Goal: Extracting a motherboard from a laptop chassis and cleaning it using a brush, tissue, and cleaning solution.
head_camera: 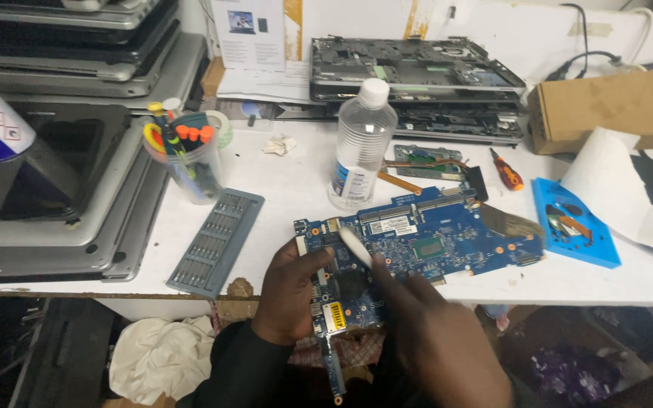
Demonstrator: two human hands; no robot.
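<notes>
Right now the left hand point(290, 291) is wrapped around the near end of the blue circuit board point(417, 242), thumb on top. That end sticks out past the edge of the white counter point(281, 196), over the person's lap, while the far end lies on the counter. The right hand point(436, 332) pinches a small white stick-like tool point(355, 248) and its tip touches the board.

I think the board could bend or drop, because so much of it hangs in the air. If the left hand lets go a little, it may tip down. A hard push with the tool could scrape the tiny parts. The clear bottle point(362, 143) stands just behind the board. I cannot tell how full it is, and a bump could knock it over onto the board.

The counter is crowded. A grey tray of screwdriver bits point(217, 242) lies to the left, near a plastic cup of tools point(187, 162). Closed laptops point(77, 151) are stacked on the far left. Opened laptop bodies point(417, 83) sit at the back. A blue parts mat point(572, 223), a small orange screwdriver point(506, 170) and a cardboard box point(606, 109) are on the right. Crumpled cloth point(160, 355) lies below.
</notes>
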